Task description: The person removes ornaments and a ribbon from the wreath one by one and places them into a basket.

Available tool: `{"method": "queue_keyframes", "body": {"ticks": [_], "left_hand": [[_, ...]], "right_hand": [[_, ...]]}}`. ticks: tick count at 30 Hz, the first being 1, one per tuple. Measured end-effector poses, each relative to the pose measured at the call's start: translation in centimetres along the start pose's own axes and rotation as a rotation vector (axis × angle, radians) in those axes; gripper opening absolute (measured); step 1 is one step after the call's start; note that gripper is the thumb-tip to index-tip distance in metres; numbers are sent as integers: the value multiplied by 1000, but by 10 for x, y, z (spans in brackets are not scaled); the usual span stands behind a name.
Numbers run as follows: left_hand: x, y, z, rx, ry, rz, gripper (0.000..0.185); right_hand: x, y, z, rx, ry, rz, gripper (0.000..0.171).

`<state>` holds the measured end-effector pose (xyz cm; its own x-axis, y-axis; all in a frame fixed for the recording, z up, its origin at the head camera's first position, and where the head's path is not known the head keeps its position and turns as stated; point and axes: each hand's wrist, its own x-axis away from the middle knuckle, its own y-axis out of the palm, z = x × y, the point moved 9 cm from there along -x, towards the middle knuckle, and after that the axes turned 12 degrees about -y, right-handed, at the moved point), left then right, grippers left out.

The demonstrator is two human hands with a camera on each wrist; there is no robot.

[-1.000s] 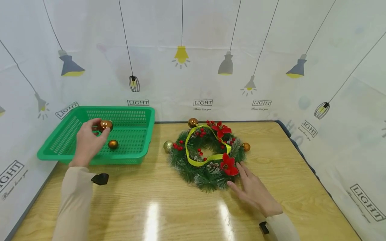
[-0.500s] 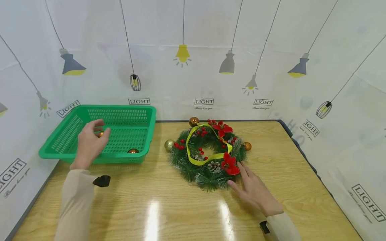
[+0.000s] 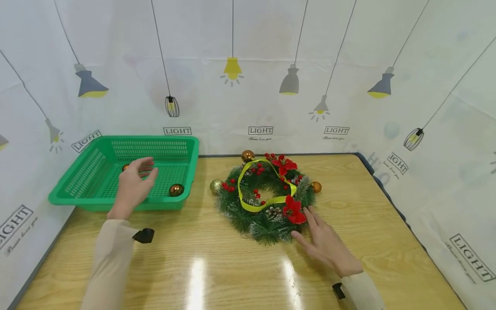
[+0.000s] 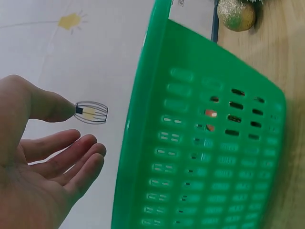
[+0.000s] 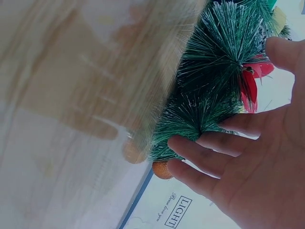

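Baubles [image 3: 176,190] lay in the green basket [image 3: 97,201] under the left hand [image 3: 133,186], its fingers loose and empty; the right hand [image 3: 323,243] rested spread against the wreath [image 3: 240,213].

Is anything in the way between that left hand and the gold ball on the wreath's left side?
Mostly the green basket's right wall: the left hand hovers empty above the basket, and the gold ball sits just beyond that wall, against the wreath.

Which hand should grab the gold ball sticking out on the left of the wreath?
Probably the left hand: it is empty, over the green basket, near the gold ball. The right hand rests against the wreath on the far side.
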<state>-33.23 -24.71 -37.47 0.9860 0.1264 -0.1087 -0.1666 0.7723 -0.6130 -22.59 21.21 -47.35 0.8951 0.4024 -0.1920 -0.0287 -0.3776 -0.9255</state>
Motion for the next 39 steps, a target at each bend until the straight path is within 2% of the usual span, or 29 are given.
{"method": "queue_keyframes", "body": {"ticks": [7,12,18,22,32,39], "left_hand": [[9,16,19,26,61,-4,45],[16,36,29,31,103,-9,40],[24,61,39,16,138,-53,37],[28,72,46,1,158,-64,36],[45,109,58,-8,233,-117,33],[55,135,57,-32,245,-172,32]], "right_hand": [[1,-1,0,-4,-4,1,80],[1,-1,0,-5,-8,3,80],[0,-1,0,2,-18,5,81],[0,0,0,-6,-20,5,80],[1,1,0,-16,-17,3,80],[1,3,2,-27,-13,-3,80]]}}
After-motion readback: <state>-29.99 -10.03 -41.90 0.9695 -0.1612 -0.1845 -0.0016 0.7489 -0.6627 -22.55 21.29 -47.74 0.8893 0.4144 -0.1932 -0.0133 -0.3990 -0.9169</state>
